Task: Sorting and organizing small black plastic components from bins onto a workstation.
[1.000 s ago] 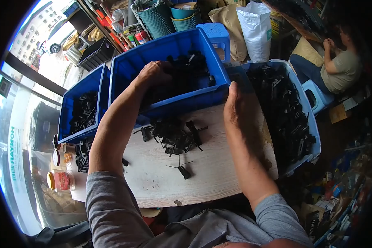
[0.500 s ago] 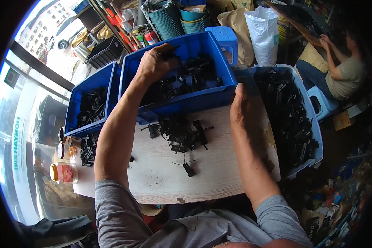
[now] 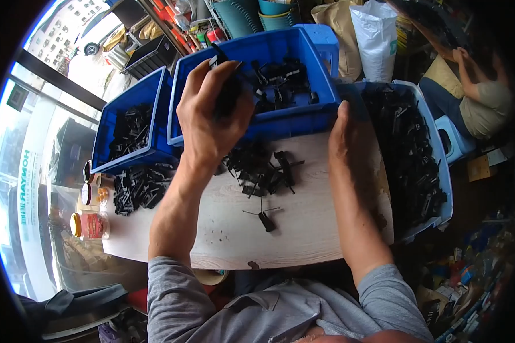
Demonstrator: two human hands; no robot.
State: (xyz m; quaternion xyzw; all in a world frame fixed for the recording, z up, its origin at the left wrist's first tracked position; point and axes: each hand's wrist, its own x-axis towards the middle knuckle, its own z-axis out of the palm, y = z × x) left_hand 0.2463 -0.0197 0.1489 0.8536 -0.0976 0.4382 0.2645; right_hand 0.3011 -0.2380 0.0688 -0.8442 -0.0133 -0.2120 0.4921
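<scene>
My left hand [image 3: 209,108] is raised over the near left side of a large blue bin [image 3: 257,127]. Its fingers are wrapped round a clump of black plastic parts [image 3: 228,94], blurred and partly hidden by the hand. More black parts [image 3: 283,80] lie loose inside that bin. Beside the bin's near right corner is my right hand [image 3: 341,128], seen edge-on with the thumb up; its other fingers are hidden. On the pale table [image 3: 223,246], a heap of black parts [image 3: 257,171] sits in front of the bin, and a single black part with thin arms [image 3: 266,221] lies nearer me.
A smaller blue bin [image 3: 149,160] and a pile of black parts [image 3: 140,191] stand left, near a yellow-lidded jar [image 3: 91,226]. Right of the table, a pale blue tub [image 3: 445,188] is full of black parts. Another person [image 3: 486,106] sits beyond it.
My left hand has come back toward me from inside the large bin, lifting the clump of black parts. My right hand keeps its place by the corner. The whole view has shifted slightly.
</scene>
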